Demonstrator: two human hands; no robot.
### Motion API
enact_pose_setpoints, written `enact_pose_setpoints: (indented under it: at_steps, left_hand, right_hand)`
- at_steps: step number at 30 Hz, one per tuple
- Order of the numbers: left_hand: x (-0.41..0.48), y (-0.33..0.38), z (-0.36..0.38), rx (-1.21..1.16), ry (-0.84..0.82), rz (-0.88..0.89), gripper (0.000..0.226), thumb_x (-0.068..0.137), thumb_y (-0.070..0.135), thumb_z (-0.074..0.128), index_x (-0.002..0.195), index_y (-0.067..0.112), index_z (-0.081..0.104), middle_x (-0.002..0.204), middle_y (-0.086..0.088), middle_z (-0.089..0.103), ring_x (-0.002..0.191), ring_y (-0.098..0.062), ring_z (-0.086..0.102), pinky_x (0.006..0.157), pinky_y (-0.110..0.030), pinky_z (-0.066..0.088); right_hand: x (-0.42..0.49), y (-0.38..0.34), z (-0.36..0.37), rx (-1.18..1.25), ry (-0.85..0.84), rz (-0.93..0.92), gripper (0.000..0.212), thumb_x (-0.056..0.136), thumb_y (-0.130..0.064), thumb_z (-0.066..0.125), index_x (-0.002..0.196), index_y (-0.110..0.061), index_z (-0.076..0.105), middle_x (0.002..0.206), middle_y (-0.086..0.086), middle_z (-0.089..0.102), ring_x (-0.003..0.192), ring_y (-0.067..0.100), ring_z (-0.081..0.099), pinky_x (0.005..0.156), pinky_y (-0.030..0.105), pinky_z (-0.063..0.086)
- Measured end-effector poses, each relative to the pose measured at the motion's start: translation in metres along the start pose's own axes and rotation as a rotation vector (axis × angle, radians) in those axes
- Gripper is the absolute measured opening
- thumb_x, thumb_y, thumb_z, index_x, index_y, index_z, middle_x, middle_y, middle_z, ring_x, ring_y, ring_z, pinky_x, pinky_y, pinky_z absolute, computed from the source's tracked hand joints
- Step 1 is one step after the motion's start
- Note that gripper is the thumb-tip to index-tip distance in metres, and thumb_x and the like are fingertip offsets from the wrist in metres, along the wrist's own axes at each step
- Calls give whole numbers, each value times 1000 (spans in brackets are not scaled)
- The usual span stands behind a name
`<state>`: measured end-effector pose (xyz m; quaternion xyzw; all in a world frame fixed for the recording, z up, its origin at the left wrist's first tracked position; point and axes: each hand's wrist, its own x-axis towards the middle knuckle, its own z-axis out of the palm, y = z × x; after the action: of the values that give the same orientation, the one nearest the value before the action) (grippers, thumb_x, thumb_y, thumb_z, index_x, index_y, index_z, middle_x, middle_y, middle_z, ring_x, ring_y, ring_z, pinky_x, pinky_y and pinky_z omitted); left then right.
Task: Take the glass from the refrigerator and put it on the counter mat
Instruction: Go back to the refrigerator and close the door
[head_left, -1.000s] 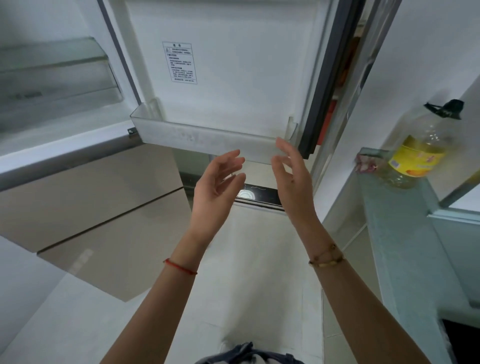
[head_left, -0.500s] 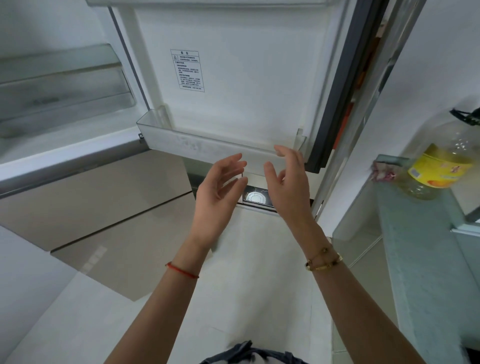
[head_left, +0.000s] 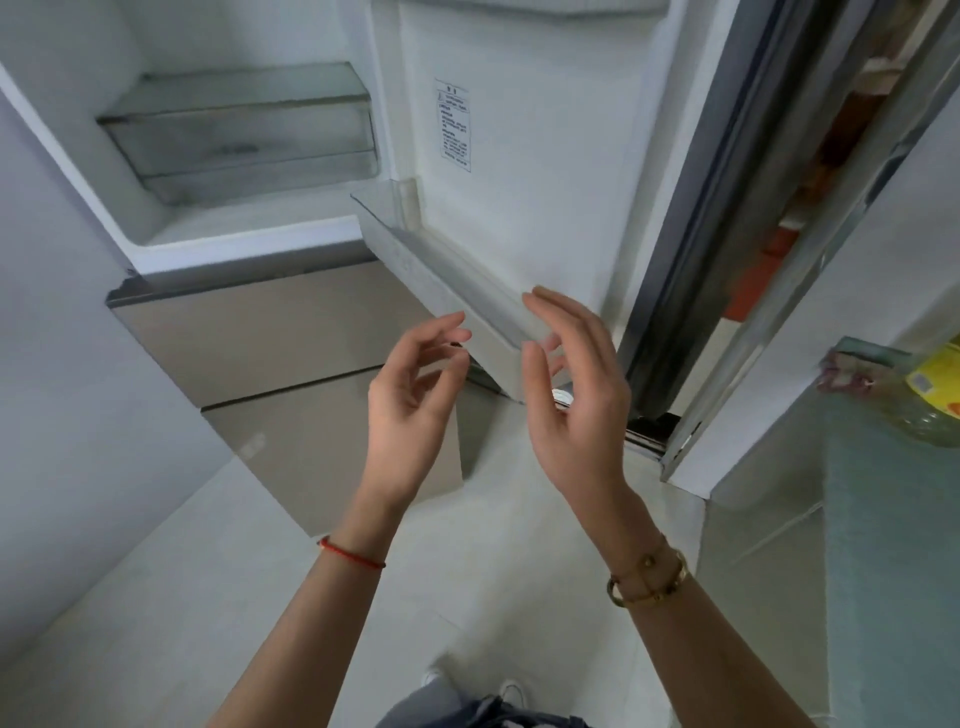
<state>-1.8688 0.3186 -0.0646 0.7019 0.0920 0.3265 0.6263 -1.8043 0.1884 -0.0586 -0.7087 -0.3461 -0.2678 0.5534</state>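
The fingers (head_left: 441, 338) of the left hand (head_left: 410, 405) were loosely curled and spread apart, holding nothing. The fingers (head_left: 561, 322) of the right hand (head_left: 576, 410) were extended, slightly bent and parted, also holding nothing. The two palms faced each other with a clear gap between them, raised in front of the near end of the translucent plastic door bin (head_left: 447, 280). No contact with the bin could be confirmed.

A thin red cord bracelet (head_left: 350, 553) sat on the left wrist, and gold-coloured metal bangles (head_left: 649, 579) on the right wrist.

The bin was mounted on the white inner face of the open refrigerator door (head_left: 545, 156), which carried a small printed white label (head_left: 455, 124). To the far left, the white refrigerator compartment (head_left: 156, 218) held a clear glass-fronted drawer (head_left: 239, 135). Below it were beige glossy drawer fronts (head_left: 280, 332).

The glass could not be identified with certainty. A small round pale object (head_left: 561, 397) showed just behind the right hand, mostly hidden; its nature could not be told.

At the right edge, a pale green surface (head_left: 893, 545) carried a clear plastic bottle with a yellow label (head_left: 935, 395), only partly in frame. The floor (head_left: 260, 597) was pale tile.
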Motion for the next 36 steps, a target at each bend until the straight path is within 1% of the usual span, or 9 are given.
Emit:
enact_pose_setpoints:
  at_steps: [4,6,18,21,24,29,30,33,36]
  left_hand:
    - [-10,10,-26,13,67,20,24,99,6,61,121,13,66,114,4,72,109,-17,66,94,-24,53]
    - [-13,16,-38,19,80,37,24,99,6,61,119,16,67,114,2,72,107,-12,66,93,-21,51]
    - [-46,41,-150,26,57,50,26,98,4,61,118,21,67,112,3,71,105,-6,65,92,-20,52]
    - [-54,40,-176,26,42,26,25,99,6,61,119,18,67,113,2,72,107,-11,66,95,-24,54]
    - [-61,41,-196,35,21,17,25,98,8,61,120,19,67,114,1,72,106,-9,66,92,-21,53]
    - [-67,41,-217,21,14,11,24,98,7,61,118,20,67,115,5,72,105,-6,66,91,-18,52]
    - [-68,41,-221,17,17,10,24,98,6,61,118,18,67,116,5,72,105,-5,66,91,-17,52]
    - [-69,40,-233,17,28,16,26,98,5,60,117,22,66,120,1,71,107,-7,66,90,-17,51]
    - [-66,36,-246,48,47,17,29,98,4,60,121,22,65,125,2,70,114,-15,66,93,-20,51]
  right_hand:
    - [-2,-23,15,24,-1,-61,30,100,-8,52,126,2,64,132,13,64,112,28,63,91,16,47]
    - [-4,-33,23,37,6,-77,30,99,-6,52,126,2,64,132,13,64,116,27,62,91,19,49]
    - [-50,-128,101,78,-11,-88,32,99,-7,52,126,4,64,132,16,64,115,29,65,93,17,49]
    - [-61,-149,116,107,-5,-62,34,99,-5,51,131,3,60,139,17,58,114,31,65,92,27,54]
    - [-69,-164,128,128,17,-21,40,100,-7,51,138,3,54,151,19,45,108,31,64,87,35,57]
    - [-74,-175,144,102,85,89,50,98,-2,56,146,2,42,161,22,24,89,22,62,78,13,50]
    - [-74,-176,148,111,83,121,53,98,-2,56,148,1,39,161,21,25,87,21,62,76,11,50]
    - [-74,-175,160,160,22,192,62,99,-8,56,154,-4,29,147,16,50,87,20,63,68,10,49]
    - [-74,-177,177,196,-82,155,62,101,-15,55,155,-6,27,149,8,54,88,18,62,66,14,50]
